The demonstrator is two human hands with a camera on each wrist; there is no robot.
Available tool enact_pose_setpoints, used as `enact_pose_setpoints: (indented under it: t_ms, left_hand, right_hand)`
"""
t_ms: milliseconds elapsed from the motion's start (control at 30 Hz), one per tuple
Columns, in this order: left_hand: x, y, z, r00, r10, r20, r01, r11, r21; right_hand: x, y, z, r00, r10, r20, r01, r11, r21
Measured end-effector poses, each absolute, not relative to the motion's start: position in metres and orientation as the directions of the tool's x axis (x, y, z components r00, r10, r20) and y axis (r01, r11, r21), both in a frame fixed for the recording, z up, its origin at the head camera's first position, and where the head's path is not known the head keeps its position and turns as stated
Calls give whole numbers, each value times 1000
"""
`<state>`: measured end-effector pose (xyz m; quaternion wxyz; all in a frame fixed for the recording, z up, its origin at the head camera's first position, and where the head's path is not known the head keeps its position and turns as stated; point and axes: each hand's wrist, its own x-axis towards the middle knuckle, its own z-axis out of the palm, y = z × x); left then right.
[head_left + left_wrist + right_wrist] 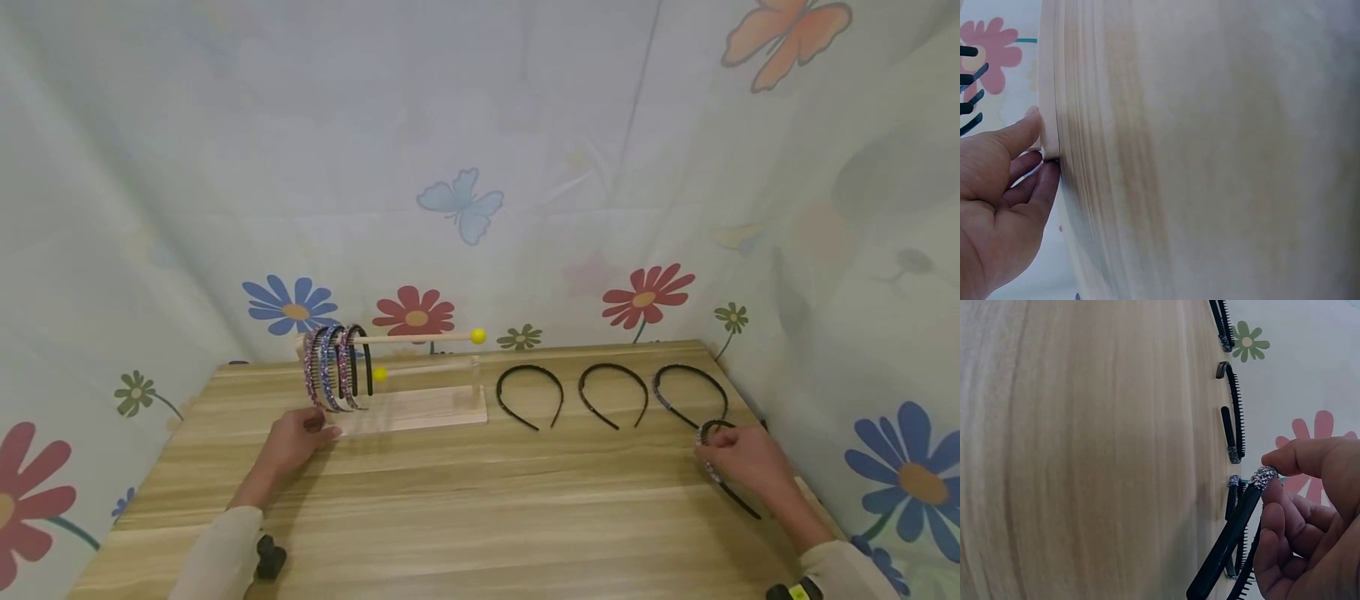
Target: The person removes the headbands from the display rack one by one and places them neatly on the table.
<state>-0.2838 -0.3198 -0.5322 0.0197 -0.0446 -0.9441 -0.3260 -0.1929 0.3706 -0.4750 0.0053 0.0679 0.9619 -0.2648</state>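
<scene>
My right hand (746,458) pinches a black toothed headband (1229,531) by its silver-glitter part, between thumb and fingers. Its legs slant down toward the table in the head view. My left hand (292,443) grips the left front corner of a wooden display stand's pale base (431,410), thumb on top and fingers at the edge. Several glittery headbands (327,367), pink and blue, hang at the left end of the stand's upper rod (420,338). Yellow balls (478,336) cap the rods.
Three black headbands lie in a row right of the stand: one near it (531,367), one in the middle (612,365), one at the right (690,367), close behind my right hand. The wood-grain table (480,517) meets a flower-printed curtain (555,275) at back and sides.
</scene>
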Motion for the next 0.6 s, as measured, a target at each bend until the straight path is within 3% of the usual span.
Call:
enact_pose_setpoints:
  t_ms: [200, 600]
  left_hand:
    - [-284, -320, -531, -996, 67, 53, 85, 785, 614]
    - [-282, -321, -531, -995, 75, 59, 96, 784, 613]
  right_hand:
    - [-192, 369, -480, -995, 101, 9, 82, 857, -508]
    - [-195, 368, -487, -995, 93, -21, 90, 857, -507]
